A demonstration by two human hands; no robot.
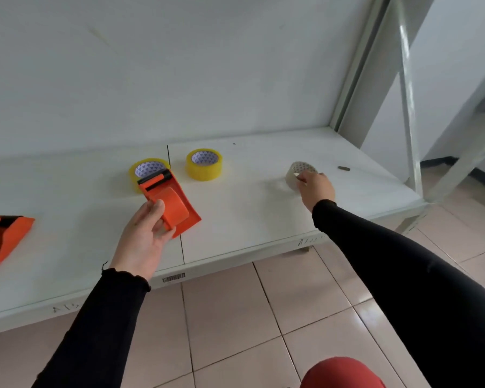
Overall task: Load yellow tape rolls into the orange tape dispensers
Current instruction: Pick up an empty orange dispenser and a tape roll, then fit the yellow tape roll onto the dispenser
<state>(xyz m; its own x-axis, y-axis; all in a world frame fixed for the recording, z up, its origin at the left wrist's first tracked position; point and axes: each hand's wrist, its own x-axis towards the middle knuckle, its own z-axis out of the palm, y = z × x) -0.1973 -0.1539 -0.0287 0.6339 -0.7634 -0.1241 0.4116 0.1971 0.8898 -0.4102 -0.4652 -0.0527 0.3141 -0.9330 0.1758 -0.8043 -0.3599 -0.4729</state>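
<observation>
My left hand [144, 239] grips an orange tape dispenser [170, 201] by its rounded hub, holding it just above the white shelf [249, 225]. Behind it lies a yellow tape roll [140, 169], partly hidden by the dispenser. A second yellow tape roll [204, 164] lies flat a little to the right. Far right, my right hand [317, 190] pinches a pale, nearly used-up roll [297, 172] that is tilted on its edge on the shelf. Another orange dispenser [3, 239] with a roll inside lies at the left edge, cut off by the frame.
A white wall backs the shelf. A metal upright [409, 113] stands at the shelf's right end. A small dark object [343, 168] lies near the back right. Pink floor tiles [263, 317] run below the front edge, and a red shape [342, 373] sits at the bottom.
</observation>
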